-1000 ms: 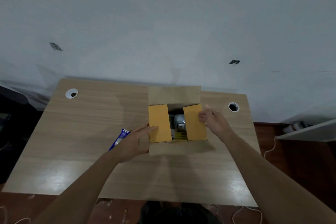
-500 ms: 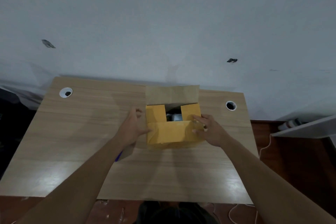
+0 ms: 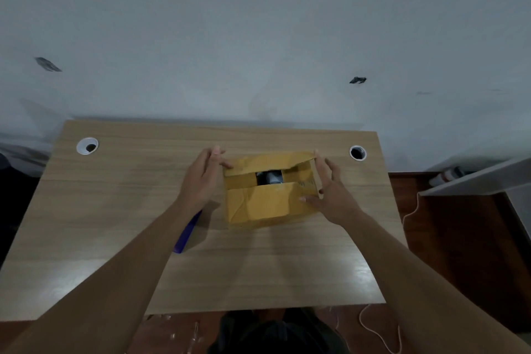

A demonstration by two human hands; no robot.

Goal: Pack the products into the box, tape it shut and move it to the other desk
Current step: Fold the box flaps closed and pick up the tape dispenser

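box (image 3: 267,198) sits between both hands on table (image 3: 115,210). left hand (image 3: 202,178) open, fingers on far flap corner. right hand (image 3: 330,192) open, flat against box side, thumb on near flap. blue thing (image 3: 186,231) under left forearm.

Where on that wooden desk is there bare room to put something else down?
The wooden desk is bare on its left, between the white-ringed cable hole and the left forearm, and along the near edge below the yellow cardboard box. It is crowded mid-desk: left hand and right hand flank the box, blue tube beside it.
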